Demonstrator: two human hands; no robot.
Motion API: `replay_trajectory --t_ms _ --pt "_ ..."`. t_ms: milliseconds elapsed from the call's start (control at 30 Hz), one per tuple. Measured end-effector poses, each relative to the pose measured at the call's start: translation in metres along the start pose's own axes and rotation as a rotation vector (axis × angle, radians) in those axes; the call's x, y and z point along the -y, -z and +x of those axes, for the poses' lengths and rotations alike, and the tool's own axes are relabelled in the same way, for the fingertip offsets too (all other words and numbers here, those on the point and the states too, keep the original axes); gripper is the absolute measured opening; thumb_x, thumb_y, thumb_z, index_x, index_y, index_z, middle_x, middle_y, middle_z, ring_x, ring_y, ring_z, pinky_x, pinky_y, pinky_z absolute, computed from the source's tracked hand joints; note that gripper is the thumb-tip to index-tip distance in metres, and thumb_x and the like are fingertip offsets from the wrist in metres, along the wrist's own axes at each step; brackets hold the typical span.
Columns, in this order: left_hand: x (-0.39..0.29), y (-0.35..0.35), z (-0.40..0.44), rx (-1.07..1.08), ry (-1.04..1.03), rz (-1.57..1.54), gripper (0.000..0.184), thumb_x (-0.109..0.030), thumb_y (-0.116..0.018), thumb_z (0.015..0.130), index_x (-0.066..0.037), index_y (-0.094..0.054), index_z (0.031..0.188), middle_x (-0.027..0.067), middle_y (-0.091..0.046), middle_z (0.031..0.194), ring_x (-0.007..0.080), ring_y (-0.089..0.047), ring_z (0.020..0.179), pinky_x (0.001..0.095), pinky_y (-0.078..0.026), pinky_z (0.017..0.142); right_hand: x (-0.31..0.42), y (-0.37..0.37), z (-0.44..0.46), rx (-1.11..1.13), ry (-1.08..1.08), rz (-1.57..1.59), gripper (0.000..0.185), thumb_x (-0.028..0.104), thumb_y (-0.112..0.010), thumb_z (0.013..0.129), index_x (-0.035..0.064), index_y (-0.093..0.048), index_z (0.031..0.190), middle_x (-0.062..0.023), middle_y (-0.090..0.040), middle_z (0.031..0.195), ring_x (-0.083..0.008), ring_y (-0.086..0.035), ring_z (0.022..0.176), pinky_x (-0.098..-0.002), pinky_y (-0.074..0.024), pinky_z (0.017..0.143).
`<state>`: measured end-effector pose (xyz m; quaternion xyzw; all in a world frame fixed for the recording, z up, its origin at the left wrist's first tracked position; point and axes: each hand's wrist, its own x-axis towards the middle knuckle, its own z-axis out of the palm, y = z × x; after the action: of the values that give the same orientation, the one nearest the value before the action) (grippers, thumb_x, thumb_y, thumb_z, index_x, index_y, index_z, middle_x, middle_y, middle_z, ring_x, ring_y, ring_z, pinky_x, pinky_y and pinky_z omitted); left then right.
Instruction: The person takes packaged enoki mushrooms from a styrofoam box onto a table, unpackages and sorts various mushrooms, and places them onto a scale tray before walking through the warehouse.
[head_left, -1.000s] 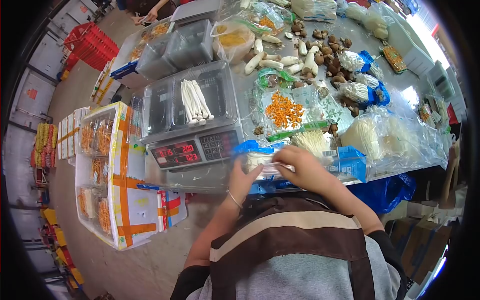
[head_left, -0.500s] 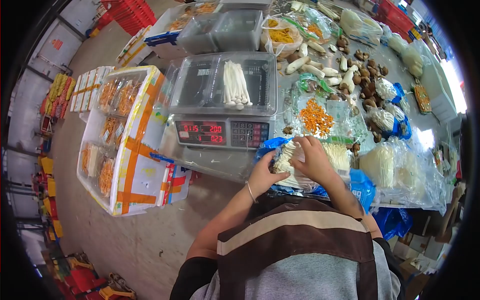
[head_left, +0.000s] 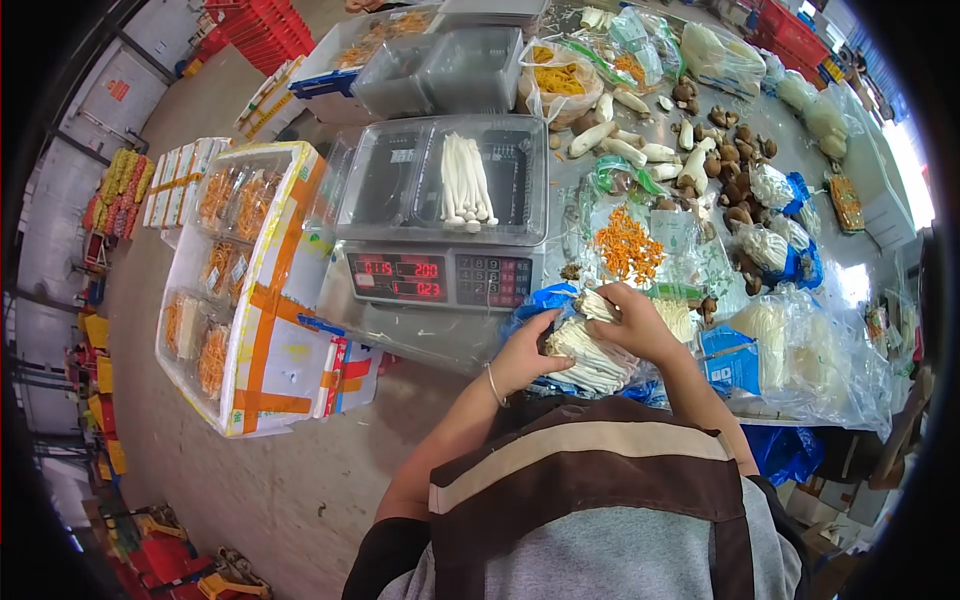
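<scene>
Clasping slender mushrooms between left hand and right hand, fingers curled; white mushrooms in clear tray

"200", "023" on scale display

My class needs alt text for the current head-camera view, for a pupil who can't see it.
A person's left hand and right hand hold slender white mushrooms at a table. To the left, similar mushrooms lie in a clear tray on a digital scale; beyond are orange shreds, king oyster mushrooms and brown mushrooms.
</scene>
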<state>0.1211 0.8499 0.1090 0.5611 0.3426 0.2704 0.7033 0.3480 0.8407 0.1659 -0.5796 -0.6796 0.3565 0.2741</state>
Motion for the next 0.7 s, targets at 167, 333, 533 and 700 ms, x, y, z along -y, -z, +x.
replay_trajectory --t_ms 167,333,533,700 --pt "0.006 0.003 0.004 0.018 0.011 -0.008 0.081 -0.010 -0.080 0.071 0.005 -0.037 0.138 0.0148 -0.051 0.130 0.0197 -0.050 0.117 0.0313 -0.039 0.101 -0.008 0.007 -0.007 -0.040 -0.128 0.274 0.035 0.016 -0.068 0.079 0.0008 -0.059 0.109 -0.0077 -0.059 0.091 -0.0154 -0.057 0.085 -0.0283 -0.0455 0.076" --pt "0.001 0.003 0.004 -0.012 0.106 -0.125 0.078 -0.009 -0.078 0.073 0.004 -0.036 0.138 0.0135 -0.052 0.128 0.0184 -0.050 0.115 0.0313 -0.038 0.101 -0.019 0.027 -0.011 -0.330 -0.210 0.846 0.031 0.021 -0.055 0.089 0.0039 -0.055 0.115 -0.0068 -0.060 0.096 -0.0164 -0.058 0.087 -0.0311 -0.0485 0.077" --pt "0.008 0.004 0.007 -0.028 0.085 0.021 0.077 -0.014 -0.078 0.075 0.003 -0.037 0.138 0.0143 -0.053 0.126 0.0193 -0.051 0.114 0.0316 -0.039 0.100 -0.019 0.066 0.001 -0.545 -0.181 1.510 0.043 0.035 -0.048 0.095 0.0027 -0.049 0.122 -0.0127 -0.062 0.105 -0.0252 -0.062 0.093 -0.0424 -0.0526 0.083" --pt "-0.029 -0.001 0.001 -0.071 0.134 0.436 0.081 -0.034 -0.074 0.078 0.005 -0.036 0.137 0.0247 -0.052 0.127 0.0318 -0.054 0.116 0.0352 -0.041 0.099 0.049 0.077 0.068 -0.290 -0.271 1.326 0.047 0.034 -0.051 0.093 -0.0018 -0.046 0.123 -0.0173 -0.061 0.103 -0.0277 -0.063 0.092 -0.0422 -0.0539 0.081"
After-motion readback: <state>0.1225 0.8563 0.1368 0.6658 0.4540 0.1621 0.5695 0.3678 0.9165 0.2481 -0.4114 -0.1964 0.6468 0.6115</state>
